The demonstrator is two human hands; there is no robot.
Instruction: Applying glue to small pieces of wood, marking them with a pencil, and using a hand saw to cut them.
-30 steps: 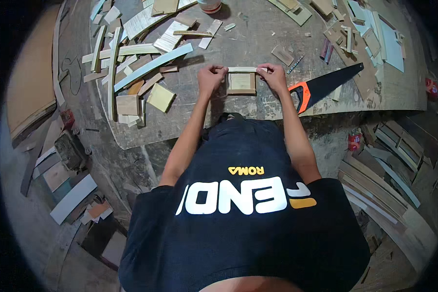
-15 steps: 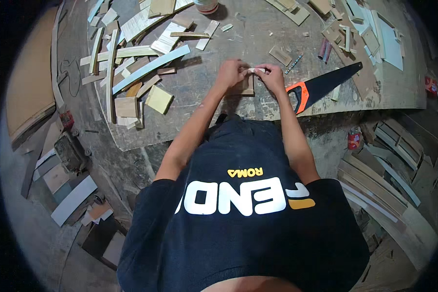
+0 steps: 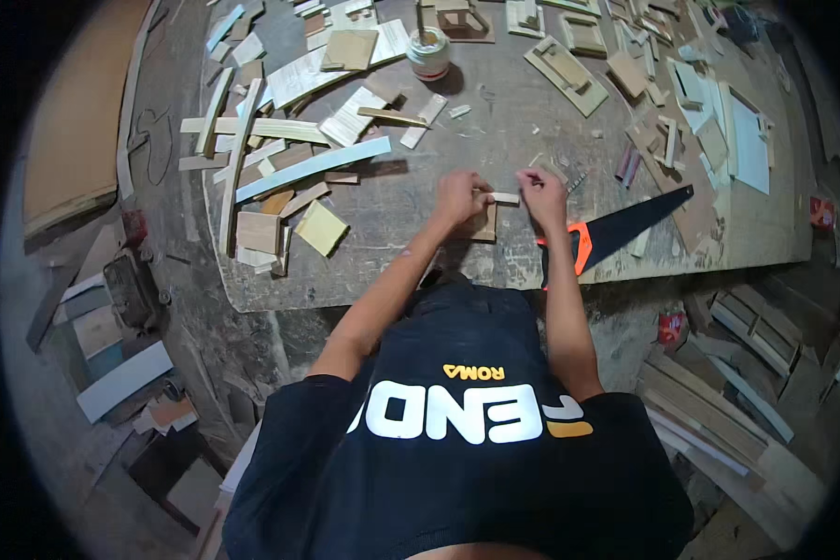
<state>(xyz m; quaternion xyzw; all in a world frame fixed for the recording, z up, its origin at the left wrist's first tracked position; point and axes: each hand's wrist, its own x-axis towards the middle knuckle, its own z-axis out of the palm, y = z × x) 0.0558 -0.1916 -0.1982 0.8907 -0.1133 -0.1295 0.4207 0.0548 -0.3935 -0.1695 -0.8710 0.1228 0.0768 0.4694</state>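
My left hand (image 3: 459, 199) pinches a short, pale wooden strip (image 3: 506, 198) by its left end. Below that hand, a small flat wooden block (image 3: 483, 224) lies on the workbench, partly covered by the fingers. Just beyond the strip's free end is my right hand (image 3: 544, 197), apart from it, with thumb and fingertips drawn together. Whatever they may hold is too small to make out. A handsaw (image 3: 630, 227) with a black blade and orange handle lies beside my right forearm, which hides part of the handle. Another small wood piece (image 3: 548, 170) sits behind the right hand.
Wooden offcuts (image 3: 280, 159) are heaped on the left of the workbench (image 3: 392, 252). A white jar (image 3: 428, 58) with a brush stands toward the back. Small assembled wooden pieces (image 3: 567, 75) and more scraps (image 3: 709, 140) lie at the far right. Boards (image 3: 709, 411) lie below, right.
My right hand has let go of the strip and moved slightly right, while the left still holds it. The view has shifted, showing more of the bench's far side.
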